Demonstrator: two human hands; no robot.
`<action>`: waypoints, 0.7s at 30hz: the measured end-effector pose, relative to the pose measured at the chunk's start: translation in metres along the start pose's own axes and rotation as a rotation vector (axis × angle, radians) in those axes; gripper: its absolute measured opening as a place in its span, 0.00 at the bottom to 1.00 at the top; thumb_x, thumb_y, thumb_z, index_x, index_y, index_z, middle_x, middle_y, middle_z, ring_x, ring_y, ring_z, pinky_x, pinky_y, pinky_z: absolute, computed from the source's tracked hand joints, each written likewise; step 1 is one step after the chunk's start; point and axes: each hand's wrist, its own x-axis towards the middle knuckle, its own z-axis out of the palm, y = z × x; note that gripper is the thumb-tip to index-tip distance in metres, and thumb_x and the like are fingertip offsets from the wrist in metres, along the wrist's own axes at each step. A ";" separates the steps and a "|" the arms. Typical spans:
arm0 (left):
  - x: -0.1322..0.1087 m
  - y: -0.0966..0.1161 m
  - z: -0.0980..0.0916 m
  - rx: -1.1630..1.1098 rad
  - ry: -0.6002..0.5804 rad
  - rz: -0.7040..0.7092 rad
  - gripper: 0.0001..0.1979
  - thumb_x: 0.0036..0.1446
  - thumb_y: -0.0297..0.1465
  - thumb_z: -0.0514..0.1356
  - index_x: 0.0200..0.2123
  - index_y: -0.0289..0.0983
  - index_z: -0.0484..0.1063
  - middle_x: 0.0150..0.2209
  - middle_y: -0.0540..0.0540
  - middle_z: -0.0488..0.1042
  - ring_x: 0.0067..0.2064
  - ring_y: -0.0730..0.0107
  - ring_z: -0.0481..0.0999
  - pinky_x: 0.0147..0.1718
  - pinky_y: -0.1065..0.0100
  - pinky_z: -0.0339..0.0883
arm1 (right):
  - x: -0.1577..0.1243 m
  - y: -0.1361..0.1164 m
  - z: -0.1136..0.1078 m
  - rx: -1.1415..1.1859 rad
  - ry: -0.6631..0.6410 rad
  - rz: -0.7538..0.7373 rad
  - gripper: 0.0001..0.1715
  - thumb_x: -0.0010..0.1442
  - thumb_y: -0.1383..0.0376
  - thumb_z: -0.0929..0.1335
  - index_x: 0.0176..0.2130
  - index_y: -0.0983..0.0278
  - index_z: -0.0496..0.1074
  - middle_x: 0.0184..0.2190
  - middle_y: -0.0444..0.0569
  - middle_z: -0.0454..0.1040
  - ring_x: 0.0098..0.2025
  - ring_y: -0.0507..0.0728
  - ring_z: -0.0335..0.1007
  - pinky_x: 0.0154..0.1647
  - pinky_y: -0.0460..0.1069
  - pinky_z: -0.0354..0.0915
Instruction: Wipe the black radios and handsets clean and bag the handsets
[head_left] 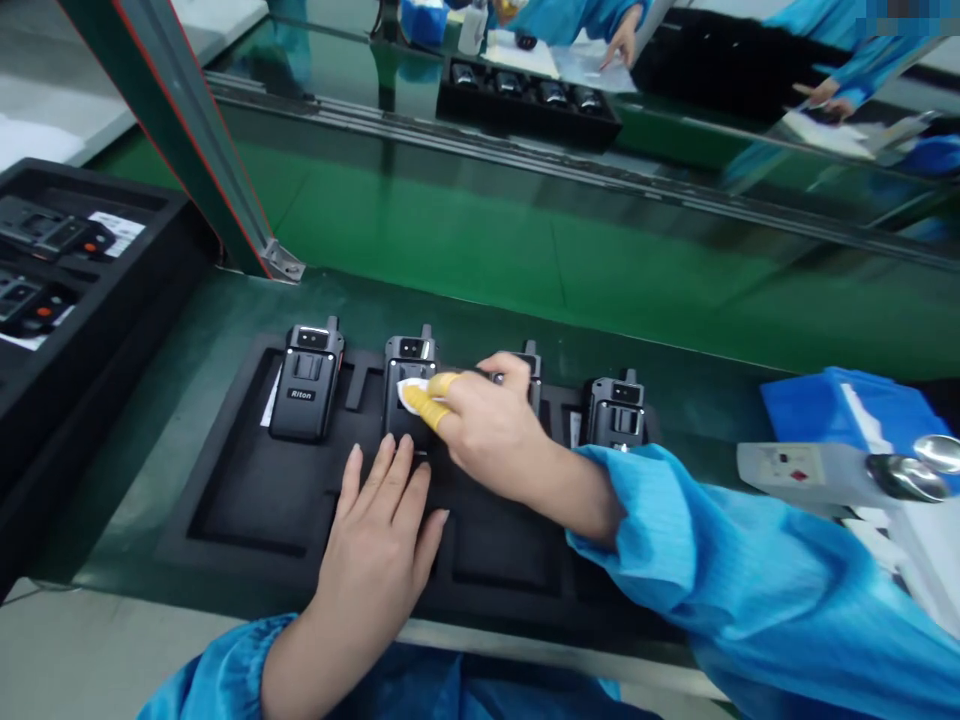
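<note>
Smooth tabletop [367, 306]: right hand [487, 425] holds rounded pad [407, 394] on boxy device [405, 364].

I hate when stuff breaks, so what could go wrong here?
The right hand holds a small white pad against a black, rectangular, short-antenna handset; pressing hard might shift it. The loose blue fabric right sleeve could bump the metal-topped, whitish plastic bottle nearby.

Black tray [247, 500] on a green benchtop [180, 420]
</note>
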 end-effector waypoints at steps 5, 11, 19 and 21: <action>0.002 0.001 0.002 0.030 -0.004 0.008 0.15 0.62 0.30 0.52 0.48 0.29 0.70 0.52 0.35 0.73 0.56 0.51 0.70 0.58 0.46 0.58 | -0.003 -0.009 0.003 -0.010 0.004 -0.071 0.19 0.64 0.71 0.58 0.35 0.62 0.76 0.26 0.43 0.69 0.31 0.51 0.57 0.48 0.56 0.43; 0.001 0.002 0.004 0.009 -0.009 -0.008 0.15 0.61 0.29 0.53 0.48 0.29 0.71 0.53 0.34 0.72 0.57 0.51 0.70 0.57 0.46 0.59 | -0.008 -0.007 -0.001 -0.019 -0.030 -0.031 0.18 0.64 0.72 0.59 0.33 0.64 0.76 0.26 0.43 0.69 0.31 0.52 0.56 0.48 0.56 0.43; 0.002 0.001 0.003 0.036 -0.003 0.021 0.15 0.61 0.29 0.53 0.48 0.27 0.70 0.52 0.33 0.73 0.55 0.49 0.71 0.56 0.46 0.61 | 0.000 -0.014 0.002 -0.014 -0.047 -0.021 0.20 0.64 0.73 0.57 0.31 0.63 0.75 0.26 0.43 0.67 0.32 0.52 0.57 0.49 0.56 0.43; 0.002 0.001 0.003 0.027 -0.009 0.015 0.15 0.61 0.29 0.53 0.48 0.28 0.70 0.53 0.32 0.72 0.56 0.50 0.71 0.57 0.45 0.60 | -0.007 -0.010 0.000 -0.009 -0.077 -0.006 0.19 0.64 0.73 0.58 0.33 0.63 0.75 0.27 0.44 0.68 0.32 0.52 0.57 0.49 0.56 0.43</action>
